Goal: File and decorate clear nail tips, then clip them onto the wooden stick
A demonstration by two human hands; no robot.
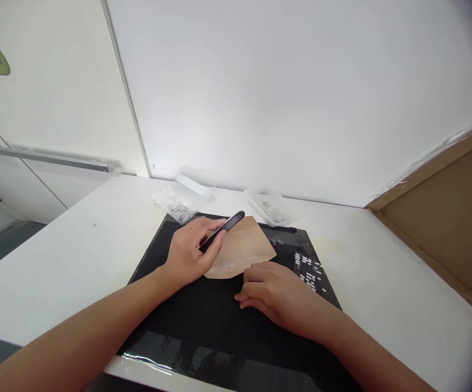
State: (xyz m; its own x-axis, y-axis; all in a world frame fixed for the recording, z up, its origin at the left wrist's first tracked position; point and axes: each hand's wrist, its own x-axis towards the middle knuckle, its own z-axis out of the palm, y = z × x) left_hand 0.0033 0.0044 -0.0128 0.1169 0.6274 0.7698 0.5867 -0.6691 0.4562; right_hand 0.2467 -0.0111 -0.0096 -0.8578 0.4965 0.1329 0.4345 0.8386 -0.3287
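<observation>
Left hand (189,253) closed on a dark knife (223,228) over the brown sheet (241,247); right hand (279,291) lies flat, loosely curled, holding nothing (steadying the sheet edge). Cutting underway, likely; needs firm bracing.

Black, tan and white on my feed

I see a black mat (203,321) on the white counter (56,261), a tan sheet (246,247) on it, a speckled black tool (225,227), and small white pieces (309,269) (in rough rows) against the black.

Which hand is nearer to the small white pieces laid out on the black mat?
Right. The right hand rests just beside the white pieces; the left hand, holding a dark tool, is across the brown sheet.
</observation>
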